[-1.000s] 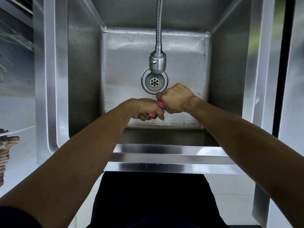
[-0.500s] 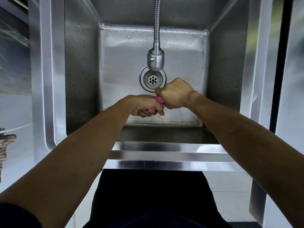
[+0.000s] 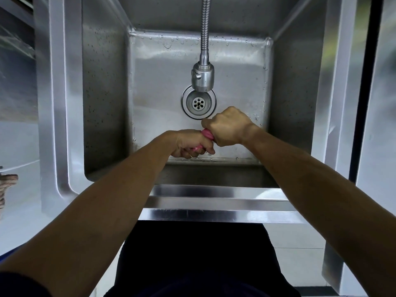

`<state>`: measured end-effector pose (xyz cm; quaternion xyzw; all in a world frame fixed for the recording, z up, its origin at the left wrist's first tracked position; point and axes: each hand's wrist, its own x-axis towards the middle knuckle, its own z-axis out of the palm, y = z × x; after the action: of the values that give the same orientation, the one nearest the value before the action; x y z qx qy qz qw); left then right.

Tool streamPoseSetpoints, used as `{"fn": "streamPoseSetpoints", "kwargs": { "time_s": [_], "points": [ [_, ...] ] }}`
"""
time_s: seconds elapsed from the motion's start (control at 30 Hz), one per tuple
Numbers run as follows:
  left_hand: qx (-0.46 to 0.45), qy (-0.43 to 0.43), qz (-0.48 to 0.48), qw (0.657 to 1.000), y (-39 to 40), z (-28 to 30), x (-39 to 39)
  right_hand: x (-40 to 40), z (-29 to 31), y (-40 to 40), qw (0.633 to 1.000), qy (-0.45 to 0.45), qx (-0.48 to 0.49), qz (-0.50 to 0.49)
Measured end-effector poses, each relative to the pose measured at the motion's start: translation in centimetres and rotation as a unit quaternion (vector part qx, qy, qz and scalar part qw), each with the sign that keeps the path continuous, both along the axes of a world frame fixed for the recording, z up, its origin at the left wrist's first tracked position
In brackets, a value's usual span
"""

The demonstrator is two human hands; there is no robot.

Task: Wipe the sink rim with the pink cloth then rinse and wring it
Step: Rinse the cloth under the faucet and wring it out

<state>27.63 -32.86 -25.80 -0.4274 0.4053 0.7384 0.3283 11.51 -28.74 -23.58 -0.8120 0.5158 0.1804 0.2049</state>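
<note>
Left hand: the left hand reaches in from 7 o'clock with the forearm stretched over the front of the sink; it is closed in a fist, knuckles up, fingers curled under and wrapped around one end of the cloth.
Right hand: the right hand comes in from 4 o'clock, also closed in a tight fist with its back toward the camera, clamped on the other end of the cloth; it sits a little farther from the body than the left one and touches it at the thumb side.
Cloth: the pink cloth is twisted into a tight roll between the two fists, and only a short piece shows where they meet, plus a strip under the left fingers; it is held over the sink floor, at 6 o'clock from the drain.
Sink: the steel sink is deep and square, with water drops on its walls and floor.
Drain: the round drain lies mid-floor, just beyond the right fist.
Faucet: the faucet, on a ribbed flexible hose, hangs from 12 o'clock with its head over the drain's far edge.
Rim: the front rim runs flat and shiny beneath both forearms.
Room: pale tiles show below the sink, beside the person's dark clothing.
</note>
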Motion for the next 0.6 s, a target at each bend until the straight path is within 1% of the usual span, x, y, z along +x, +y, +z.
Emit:
{"fn": "streamPoseSetpoints", "kwargs": {
  "time_s": [0.07,0.1,0.17,0.27,0.3,0.37,0.4,0.43,0.47,0.53,0.57,0.6],
  "points": [
    [-0.013,-0.002,-0.016,1.0,-0.2,0.6,-0.2,0.1,0.0,0.1,1.0,-0.002,0.011,-0.014],
    [-0.033,0.0,-0.03,0.999,-0.6,1.2,-0.4,0.1,0.3,0.0,1.0,-0.002,0.01,-0.023],
    [-0.094,0.014,-0.089,0.991,-1.9,3.0,-1.2,-0.2,1.8,-0.3,0.998,-0.009,-0.008,-0.059],
    [-0.218,0.044,-0.167,0.96,-3.8,5.6,-1.6,-0.9,4.5,0.4,0.988,-0.032,-0.077,-0.133],
    [-0.238,0.051,-0.184,0.952,-4.0,5.9,-1.5,-0.6,4.9,0.7,0.985,-0.026,-0.079,-0.15],
    [-0.22,0.03,-0.202,0.954,-3.4,5.4,-1.1,0.8,4.7,0.7,0.988,0.008,-0.005,-0.156],
    [-0.208,0.011,-0.208,0.956,-2.8,4.9,-0.9,1.6,4.1,0.7,0.985,0.019,0.052,-0.164],
    [-0.21,-0.002,-0.209,0.955,-2.5,4.6,-0.8,1.9,3.4,0.4,0.976,0.013,0.101,-0.192],
    [-0.226,-0.003,-0.195,0.954,-2.5,4.5,-0.8,1.5,3.1,-0.1,0.961,-0.015,0.149,-0.232],
    [-0.272,0.031,-0.135,0.952,-2.8,4.7,-0.3,0.1,4.4,-0.7,0.907,-0.135,0.226,-0.329],
    [-0.289,0.061,-0.118,0.948,-3.0,5.5,-0.1,-0.8,5.5,-0.5,0.881,-0.199,0.24,-0.355],
    [-0.305,0.091,-0.112,0.941,-3.3,6.4,0.1,-1.5,6.8,-0.1,0.865,-0.25,0.233,-0.368]
  ]
}}
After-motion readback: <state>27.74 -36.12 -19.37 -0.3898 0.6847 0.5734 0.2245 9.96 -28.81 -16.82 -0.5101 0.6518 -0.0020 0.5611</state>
